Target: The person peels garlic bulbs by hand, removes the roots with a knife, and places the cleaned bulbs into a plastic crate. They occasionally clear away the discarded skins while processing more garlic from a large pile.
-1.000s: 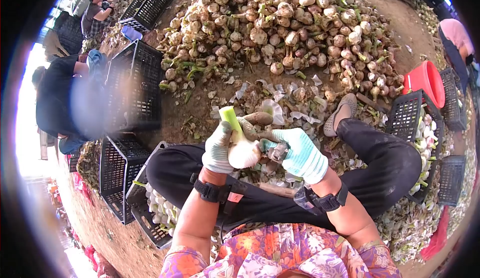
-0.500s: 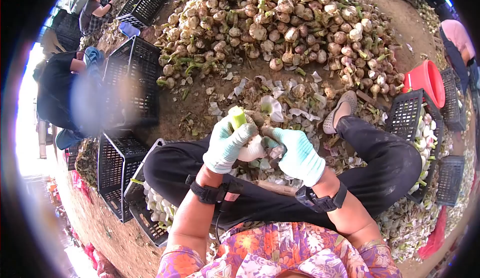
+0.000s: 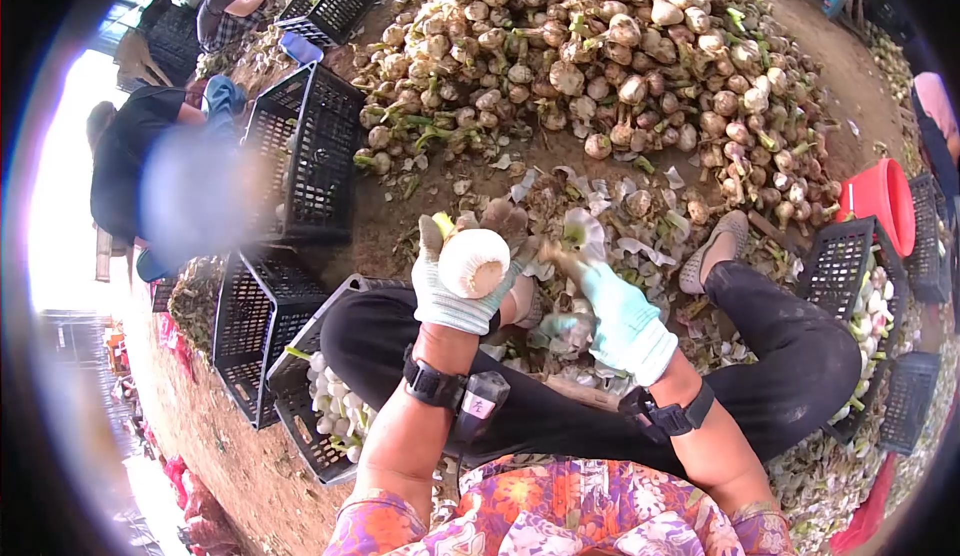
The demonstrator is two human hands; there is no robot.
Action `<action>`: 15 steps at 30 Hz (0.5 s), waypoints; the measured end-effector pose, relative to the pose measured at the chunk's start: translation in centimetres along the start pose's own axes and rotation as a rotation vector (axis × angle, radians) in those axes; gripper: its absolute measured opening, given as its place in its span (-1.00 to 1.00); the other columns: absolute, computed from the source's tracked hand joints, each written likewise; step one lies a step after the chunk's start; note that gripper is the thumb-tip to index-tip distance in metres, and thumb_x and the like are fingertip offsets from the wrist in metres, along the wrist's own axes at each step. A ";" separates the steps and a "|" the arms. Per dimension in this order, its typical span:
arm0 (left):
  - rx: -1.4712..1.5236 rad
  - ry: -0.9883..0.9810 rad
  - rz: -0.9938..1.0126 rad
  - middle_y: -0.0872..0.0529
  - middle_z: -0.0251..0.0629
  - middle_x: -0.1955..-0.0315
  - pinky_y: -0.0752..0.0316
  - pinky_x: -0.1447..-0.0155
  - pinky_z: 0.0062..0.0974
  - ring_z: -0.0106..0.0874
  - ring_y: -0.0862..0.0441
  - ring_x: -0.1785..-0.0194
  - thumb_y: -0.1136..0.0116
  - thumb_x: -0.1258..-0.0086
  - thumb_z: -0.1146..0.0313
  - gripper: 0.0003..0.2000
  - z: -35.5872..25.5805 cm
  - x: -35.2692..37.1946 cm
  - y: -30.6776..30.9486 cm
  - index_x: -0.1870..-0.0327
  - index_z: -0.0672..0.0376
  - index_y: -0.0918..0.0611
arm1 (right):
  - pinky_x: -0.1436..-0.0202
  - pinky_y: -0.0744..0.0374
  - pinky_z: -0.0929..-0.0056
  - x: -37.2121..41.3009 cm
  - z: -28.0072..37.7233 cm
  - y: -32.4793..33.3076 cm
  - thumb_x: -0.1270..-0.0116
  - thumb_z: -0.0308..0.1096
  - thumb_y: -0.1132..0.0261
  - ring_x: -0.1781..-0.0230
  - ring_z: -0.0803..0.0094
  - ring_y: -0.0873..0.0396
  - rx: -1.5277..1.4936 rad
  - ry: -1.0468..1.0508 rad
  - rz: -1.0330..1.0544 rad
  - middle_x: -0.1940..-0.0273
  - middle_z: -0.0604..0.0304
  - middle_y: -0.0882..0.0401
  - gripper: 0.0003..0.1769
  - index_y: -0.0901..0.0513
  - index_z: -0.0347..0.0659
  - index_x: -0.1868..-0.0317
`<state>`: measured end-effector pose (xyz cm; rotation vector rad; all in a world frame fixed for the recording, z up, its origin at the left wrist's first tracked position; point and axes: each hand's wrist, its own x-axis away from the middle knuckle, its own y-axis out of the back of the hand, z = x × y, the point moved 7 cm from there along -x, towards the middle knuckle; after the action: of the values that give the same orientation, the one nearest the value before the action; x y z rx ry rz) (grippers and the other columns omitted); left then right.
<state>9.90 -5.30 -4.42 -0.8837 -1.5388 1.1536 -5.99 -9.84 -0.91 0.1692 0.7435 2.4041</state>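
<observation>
My left hand, in a pale knitted glove with dark fingertips, is closed round a white, peeled garlic bulb. The bulb's root end faces up toward me, and a short green stem sticks out behind it. To the right, my gloved right hand is apart from the bulb, its fingers smeared by motion. Loose pale garlic skin shows below those fingers. Papery peelings litter the ground beyond both hands.
A large heap of unpeeled garlic lies ahead. Beside my left knee is a crate of white bulbs; another crate stands at right near a red bucket. Black crates and a bent-over person are at left.
My left hand has turned the garlic bulb so its root end faces me. My right hand has drawn away from the bulb to the right. The whole view has shifted slightly.
</observation>
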 end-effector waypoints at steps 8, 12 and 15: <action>-0.177 -0.692 -0.014 -0.37 0.07 -0.05 -0.28 -0.17 -0.08 -0.04 -0.30 -0.14 0.07 -0.23 0.02 -0.43 -23.5 1.0 -6.2 -0.13 0.30 -0.27 | 0.18 -0.49 0.30 -3.0 -11.1 1.0 0.02 -0.44 -0.22 0.25 0.08 -0.53 0.234 -0.363 0.153 0.30 -0.03 -0.56 -0.61 -0.53 -0.15 0.08; -0.225 -0.546 0.174 -0.27 0.08 -0.17 -0.24 -0.21 -0.05 -0.04 -0.16 -0.27 0.12 -0.28 0.04 -0.44 -21.9 1.1 -9.6 -0.15 0.32 -0.29 | 0.27 -0.50 0.31 -1.5 -24.2 5.6 -0.07 -0.42 -0.07 0.35 0.04 -0.54 0.081 -0.629 -0.233 0.35 -0.05 -0.57 -0.74 -0.61 -0.04 0.22; -0.336 -0.073 0.163 -0.48 -0.06 0.04 -0.41 0.01 -0.17 -0.17 -0.43 0.02 0.07 -0.27 0.08 -0.53 -11.0 -3.3 -6.8 -0.05 0.28 -0.38 | 0.19 -0.47 0.18 -1.1 -29.4 9.6 -0.01 -0.33 -0.11 0.24 -0.08 -0.49 0.470 -0.834 -0.232 0.30 -0.15 -0.53 -0.76 -0.58 -0.25 0.32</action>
<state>21.45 -7.59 1.95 -1.2207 -1.7789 1.0667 -18.47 -30.64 -20.10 1.1217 0.8273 1.6606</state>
